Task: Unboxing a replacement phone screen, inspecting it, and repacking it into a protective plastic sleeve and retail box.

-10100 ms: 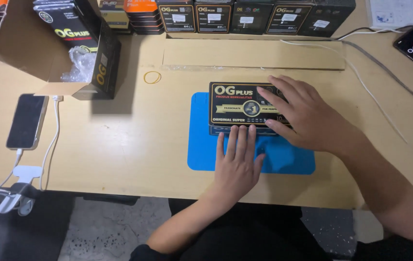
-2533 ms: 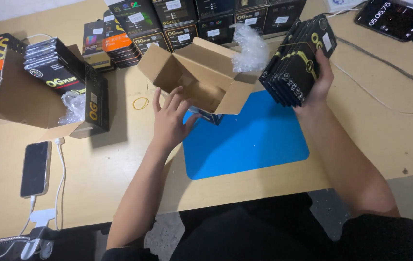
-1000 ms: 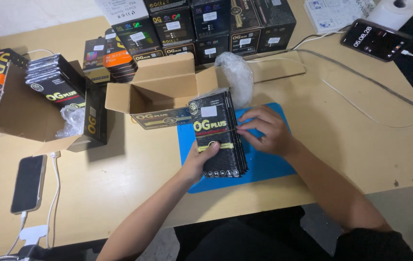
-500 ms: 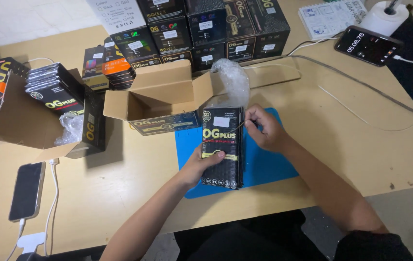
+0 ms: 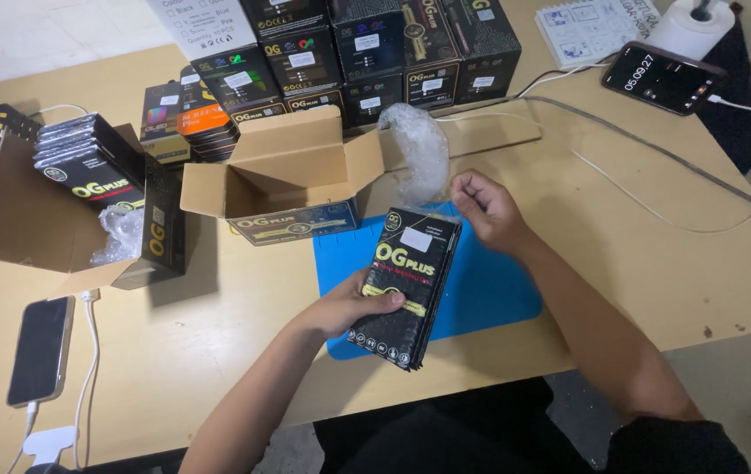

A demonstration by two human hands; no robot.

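Grip: your left hand (image 5: 360,307) clasps a stack of flat black packets (image 5: 406,285) at its lower left edge, thumb pressed on the top face. Your right hand (image 5: 483,206) is curled, fingertips pinched together just beside the stack's top right corner; you cannot tell whether they hold anything.
Stack: it lies tilted over the blue mat (image 5: 490,285), its lower end reaching past the mat's front edge.
Open box: a small cardboard box (image 5: 283,189) stands open just behind the mat, flaps spread, with a wad of bubble wrap (image 5: 419,154) at its right flap.
Left side: a larger open carton (image 5: 50,219) holds more black packets; a phone (image 5: 40,349) lies face up on a cable near the table's (image 5: 217,333) edge.
Back: a row of dark boxes (image 5: 375,53) lines the far edge.
Right: a second phone (image 5: 661,77) lies lit, well apart from your hands.
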